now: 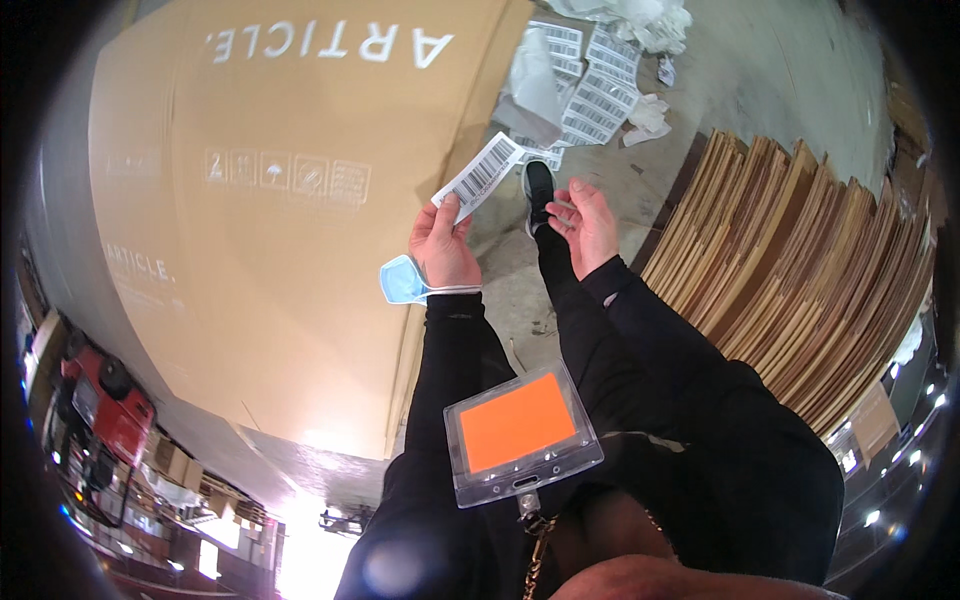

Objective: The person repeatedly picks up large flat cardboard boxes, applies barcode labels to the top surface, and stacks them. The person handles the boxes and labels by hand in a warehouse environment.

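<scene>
The left hand [445,250] pinches one end of a narrow white paper label with a black barcode [482,177] between thumb and fingers. The label slants up over the right edge of a large tan cardboard box with white printing [260,250]. The right hand [588,225] is apart from the left, near the label's free end, its fingers loosely curved and parted.

The box takes up most of the left side of the view, and whatever is inside it is hidden by its cardboard faces. A clear plastic badge holder [590,440] hangs in front of the person, below the box's right edge, with a flat orange card [521,421] inside it.

A light blue face mask [403,280] hangs by its white loop from the left wrist, in front of the box near that same edge. On the grey concrete floor [750,80], beyond the box's upper right corner, lie white sheets of barcode labels [600,95] and crumpled white paper [645,20]. Flat brown cardboard pieces [790,270] stand packed in a row toward the floor's right edge.
</scene>
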Demonstrator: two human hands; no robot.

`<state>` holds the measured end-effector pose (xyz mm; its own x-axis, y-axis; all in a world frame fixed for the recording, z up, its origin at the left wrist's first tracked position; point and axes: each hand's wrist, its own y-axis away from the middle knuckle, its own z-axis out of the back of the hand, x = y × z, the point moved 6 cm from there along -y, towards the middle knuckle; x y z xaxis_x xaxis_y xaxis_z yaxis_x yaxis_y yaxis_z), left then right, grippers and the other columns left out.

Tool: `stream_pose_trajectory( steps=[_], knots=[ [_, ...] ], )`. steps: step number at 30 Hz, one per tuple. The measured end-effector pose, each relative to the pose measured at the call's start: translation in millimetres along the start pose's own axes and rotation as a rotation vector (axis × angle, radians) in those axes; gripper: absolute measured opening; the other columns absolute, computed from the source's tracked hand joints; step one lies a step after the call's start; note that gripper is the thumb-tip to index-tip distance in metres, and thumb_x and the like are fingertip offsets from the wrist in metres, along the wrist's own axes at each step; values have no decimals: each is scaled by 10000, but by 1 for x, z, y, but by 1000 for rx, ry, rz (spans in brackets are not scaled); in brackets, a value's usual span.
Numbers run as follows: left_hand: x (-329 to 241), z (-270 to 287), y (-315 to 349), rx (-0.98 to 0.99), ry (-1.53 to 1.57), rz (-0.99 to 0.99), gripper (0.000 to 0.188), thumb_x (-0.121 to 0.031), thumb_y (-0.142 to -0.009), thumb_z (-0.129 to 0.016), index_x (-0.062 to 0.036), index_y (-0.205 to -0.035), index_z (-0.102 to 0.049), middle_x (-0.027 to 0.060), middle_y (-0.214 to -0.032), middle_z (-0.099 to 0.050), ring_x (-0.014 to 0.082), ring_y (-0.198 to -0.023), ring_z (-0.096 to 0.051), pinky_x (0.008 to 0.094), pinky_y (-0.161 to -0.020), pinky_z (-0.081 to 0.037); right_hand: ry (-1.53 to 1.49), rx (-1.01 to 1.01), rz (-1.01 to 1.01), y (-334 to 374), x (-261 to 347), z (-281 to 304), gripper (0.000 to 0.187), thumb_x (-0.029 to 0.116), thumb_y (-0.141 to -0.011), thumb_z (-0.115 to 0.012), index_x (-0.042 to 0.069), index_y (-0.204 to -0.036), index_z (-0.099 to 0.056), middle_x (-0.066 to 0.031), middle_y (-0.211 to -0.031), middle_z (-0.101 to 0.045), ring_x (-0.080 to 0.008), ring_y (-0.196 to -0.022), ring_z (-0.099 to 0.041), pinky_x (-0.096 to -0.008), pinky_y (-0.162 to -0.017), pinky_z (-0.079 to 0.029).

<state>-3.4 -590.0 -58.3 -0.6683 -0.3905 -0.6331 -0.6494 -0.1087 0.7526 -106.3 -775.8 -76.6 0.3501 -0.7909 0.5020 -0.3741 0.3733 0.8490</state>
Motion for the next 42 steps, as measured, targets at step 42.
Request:
stream_pose_trajectory(
  steps=[42],
  knots=[
    [-275,437,123,-230,-987,-825,143,-38,-712,-729,-67,-806,-625,99,-1084,-586,353,-1188,-541,447,-967,-442,1223,1436,1313,304,-279,-391,329,198,-727,-792,121,-1031,-693,-54,-1007,-652,-261,-1020,-588,-428,-940,-427]
  ],
)
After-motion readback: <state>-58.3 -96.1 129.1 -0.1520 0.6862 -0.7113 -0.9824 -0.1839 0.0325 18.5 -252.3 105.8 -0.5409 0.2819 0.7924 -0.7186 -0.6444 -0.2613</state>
